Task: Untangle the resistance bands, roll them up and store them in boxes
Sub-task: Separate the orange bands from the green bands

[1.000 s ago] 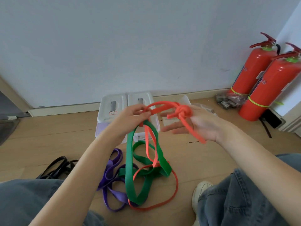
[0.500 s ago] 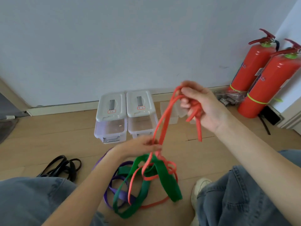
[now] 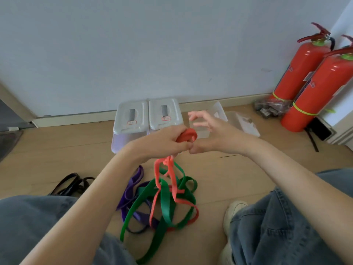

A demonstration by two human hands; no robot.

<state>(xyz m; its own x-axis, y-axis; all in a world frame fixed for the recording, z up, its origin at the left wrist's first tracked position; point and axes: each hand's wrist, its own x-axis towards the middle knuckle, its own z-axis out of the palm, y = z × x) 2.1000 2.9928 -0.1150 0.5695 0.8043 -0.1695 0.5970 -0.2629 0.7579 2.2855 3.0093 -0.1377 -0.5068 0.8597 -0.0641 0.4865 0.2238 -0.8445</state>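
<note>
Left hand (image 3: 168,142) curled tight around a rolled-up end of the flat orange rubber resistance band (image 3: 188,135); right hand (image 3: 215,132) open, fingers spread and relaxed, thumb just touching the left hand. Rest of the orange band hanging down to the wooden floor (image 3: 238,188), tangled there with a wide green rubber band (image 3: 164,199) and a purple rubber band (image 3: 131,188). Black bands (image 3: 72,183) apart toward the floor's left edge. Two lidded translucent plastic boxes (image 3: 147,117) against the white wall (image 3: 152,44); open clear box (image 3: 217,115) beside them. Two red fire extinguishers (image 3: 313,79) in the right corner.
</note>
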